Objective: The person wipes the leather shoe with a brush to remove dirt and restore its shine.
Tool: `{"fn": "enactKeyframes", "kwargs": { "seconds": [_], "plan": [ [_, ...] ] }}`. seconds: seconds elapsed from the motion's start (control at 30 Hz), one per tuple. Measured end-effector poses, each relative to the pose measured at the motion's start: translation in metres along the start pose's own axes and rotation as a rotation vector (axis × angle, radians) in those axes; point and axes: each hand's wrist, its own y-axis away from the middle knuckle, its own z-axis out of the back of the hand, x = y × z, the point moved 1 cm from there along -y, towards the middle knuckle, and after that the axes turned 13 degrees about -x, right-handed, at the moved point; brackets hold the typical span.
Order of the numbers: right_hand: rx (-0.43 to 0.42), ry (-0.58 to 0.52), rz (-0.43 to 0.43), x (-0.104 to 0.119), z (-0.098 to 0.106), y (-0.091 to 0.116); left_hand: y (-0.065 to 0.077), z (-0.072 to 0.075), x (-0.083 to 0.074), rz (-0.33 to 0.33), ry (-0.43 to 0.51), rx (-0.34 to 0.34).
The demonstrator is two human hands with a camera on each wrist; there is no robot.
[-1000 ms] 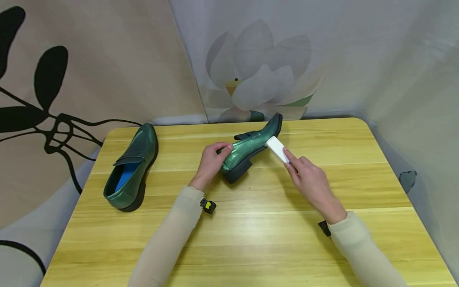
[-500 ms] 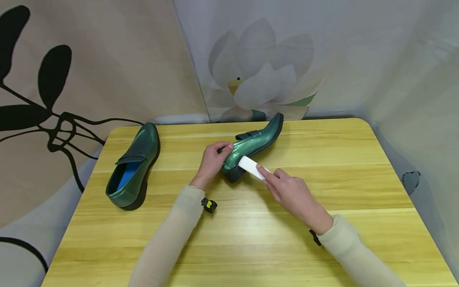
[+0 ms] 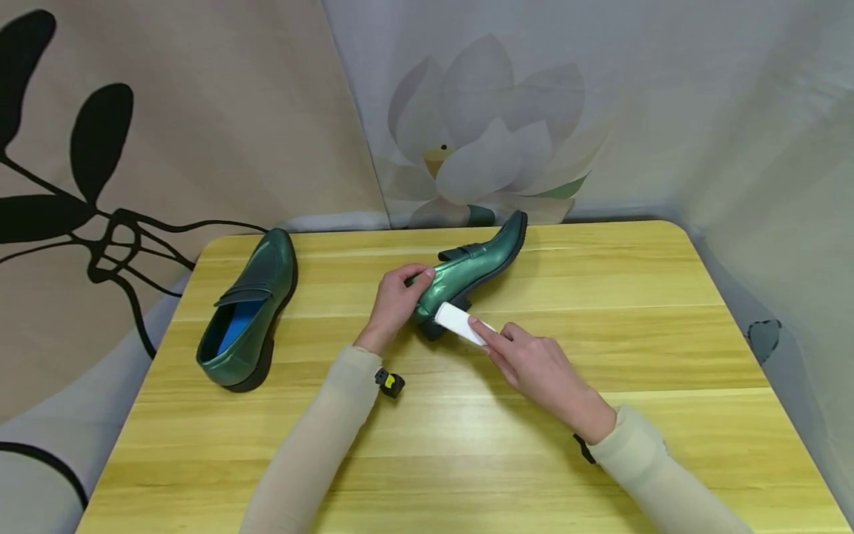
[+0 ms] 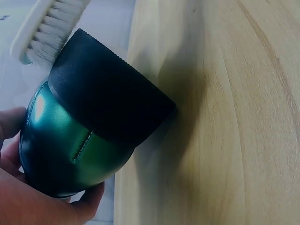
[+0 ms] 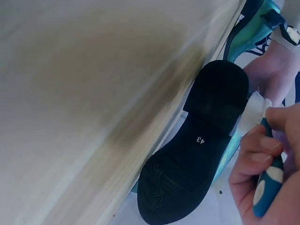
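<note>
Leftward of brush (image 3: pixel 460 323) and shoe (image 3: pixel 467 273), another loafer (image 3: pixel 252 288)

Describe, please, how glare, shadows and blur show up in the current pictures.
Head view: a pale sheen on the table, bright highlights on the held green shoe; left wrist view: a soft shadow on the table beside the dark heel; right wrist view: the table looks hazy, yet the 43 on the sole is readable.

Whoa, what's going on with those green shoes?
Someone's left hand holds one shoe tilted, by its back end. The right hand grips a brush, with the bristles at the side of the heel. The other shoe sits by itself on the table, off to the left.
</note>
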Motion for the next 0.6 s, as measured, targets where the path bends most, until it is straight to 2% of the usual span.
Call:
{"fn": "enactKeyframes", "kwargs": {
  "seconds": [0.3,0.6],
  "plan": [
    [-0.093,0.066,-0.039,-0.021,0.002,0.002,0.001,0.001,-0.001,-0.003,-0.010,0.008],
    [-0.034,-0.013,0.047,-0.019,0.002,0.003,0.000,0.000,0.002,-0.006,0.000,-0.004]
  ]
}}
